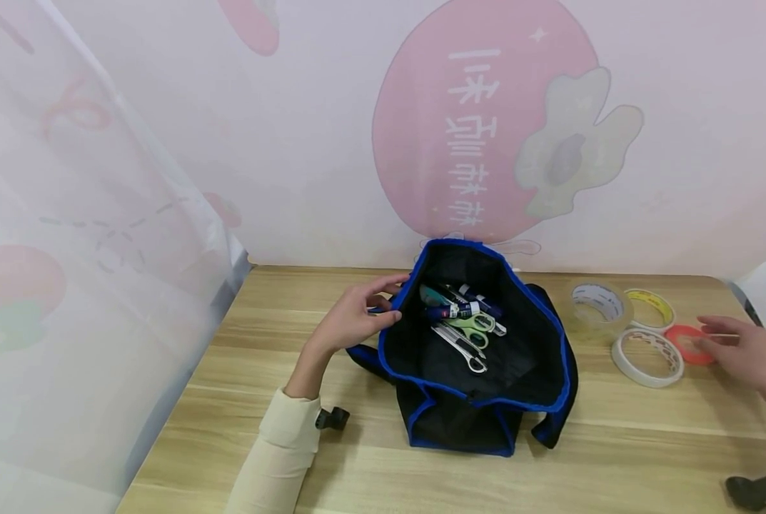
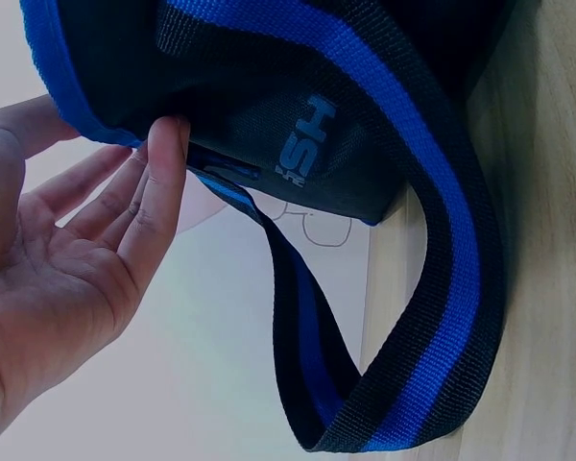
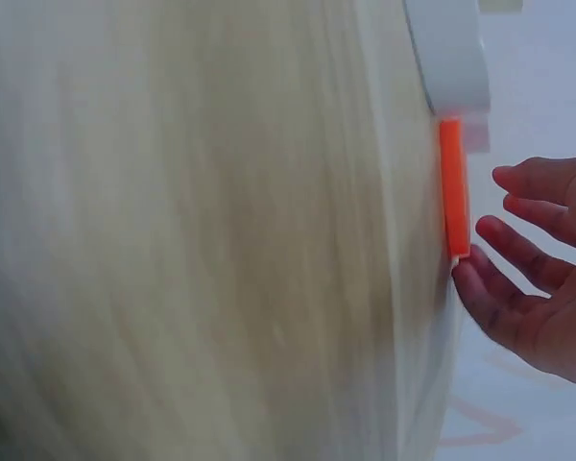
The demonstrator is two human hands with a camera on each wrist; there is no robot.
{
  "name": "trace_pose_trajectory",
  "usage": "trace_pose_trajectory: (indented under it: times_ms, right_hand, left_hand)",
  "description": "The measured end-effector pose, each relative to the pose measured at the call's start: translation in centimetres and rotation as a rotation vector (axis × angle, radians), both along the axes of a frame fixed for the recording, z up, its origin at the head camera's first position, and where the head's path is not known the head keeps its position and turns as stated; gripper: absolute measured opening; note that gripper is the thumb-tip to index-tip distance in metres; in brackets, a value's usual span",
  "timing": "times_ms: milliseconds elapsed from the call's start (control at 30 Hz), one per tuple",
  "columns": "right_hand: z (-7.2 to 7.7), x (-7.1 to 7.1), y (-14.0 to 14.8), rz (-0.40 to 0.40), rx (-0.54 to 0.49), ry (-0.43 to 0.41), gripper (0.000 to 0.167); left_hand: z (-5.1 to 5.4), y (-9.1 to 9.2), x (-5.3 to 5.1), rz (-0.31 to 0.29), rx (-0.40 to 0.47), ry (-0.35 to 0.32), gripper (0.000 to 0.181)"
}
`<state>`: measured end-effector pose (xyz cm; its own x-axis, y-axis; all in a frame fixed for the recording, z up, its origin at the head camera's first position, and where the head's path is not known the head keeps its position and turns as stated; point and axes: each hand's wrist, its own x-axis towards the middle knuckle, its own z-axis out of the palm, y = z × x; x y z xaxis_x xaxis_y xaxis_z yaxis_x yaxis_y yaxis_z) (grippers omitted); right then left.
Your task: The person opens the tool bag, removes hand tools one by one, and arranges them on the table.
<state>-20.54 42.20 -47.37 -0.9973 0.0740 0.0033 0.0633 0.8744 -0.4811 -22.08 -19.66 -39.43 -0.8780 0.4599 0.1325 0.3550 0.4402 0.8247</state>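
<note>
Counter [image 1: 357, 471]: carries the lot. Bag [image 1: 530, 335] is the landmark: black, blue-trimmed, upright, mouth gaping toward the person. One strap [image 2: 461, 250] loops down the bag's left side, onto the counter.

Left hand [image 1: 360, 314] at the bag's left edge, pinching the rim, thumb one side, fingers the other. Probably there to steady it and spread the mouth. Right hand [image 1: 745, 350] is well right of the bag: fingers loosely spread, wide, gripping nothing I can see, one tip at the red roll's edge. Likely low because the roll lies flat.

Right of the bag, grouped: clear tape roll [image 1: 607, 298] nearest it, white tape roll [image 1: 646, 375], yellow-lined roll [image 1: 664, 307], thin red roll [image 3: 454, 187] farthest. Flat, presumably so they don't roll.

Inside the bag, heaped loose: white-handled scissors [image 1: 462, 350], green scissors [image 1: 475, 323], dark-blue tube [image 1: 452, 311].
</note>
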Motion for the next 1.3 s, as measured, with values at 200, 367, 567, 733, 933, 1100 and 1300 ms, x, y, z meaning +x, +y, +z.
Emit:
trace_pose_trajectory:
  times_ms: [200, 367, 567, 733, 933, 1100, 1300]
  right_hand:
    - [0.7, 0.4, -1.4, 0.034, 0.018, 0.044, 0.056]
    - [2.0, 0.7, -3.4, 0.084, 0.021, 0.117, 0.057]
    - [3.9, 0.6, -6.3, 0.138, -0.037, 0.177, 0.051]
    - [5.2, 0.4, -8.7, 0.191, -0.124, 0.24, 0.047]
    - [6.8, 0.3, -11.6, 0.233, -0.159, 0.272, 0.045]
    - [8.2, 0.0, -14.0, 0.265, -0.215, 0.257, 0.046]
    - [9.7, -0.7, -16.9, 0.326, -0.251, 0.254, 0.048]
  left_hand:
    - [-0.1, 0.0, -0.1, -0.002, -0.002, -0.001, 0.064]
    - [-0.1, 0.1, -0.1, -0.005, -0.001, 0.0, 0.064]
    - [0.0, 0.1, 0.0, -0.001, -0.003, -0.002, 0.064]
    - [0.0, 0.1, 0.0, 0.002, -0.003, -0.008, 0.064]
    - [-0.1, 0.1, -0.1, -0.002, -0.006, -0.005, 0.064]
    - [-0.1, 0.0, -0.1, -0.001, -0.01, 0.005, 0.063]
    - [-0.1, -0.1, -0.2, -0.002, -0.003, 0.0, 0.063]
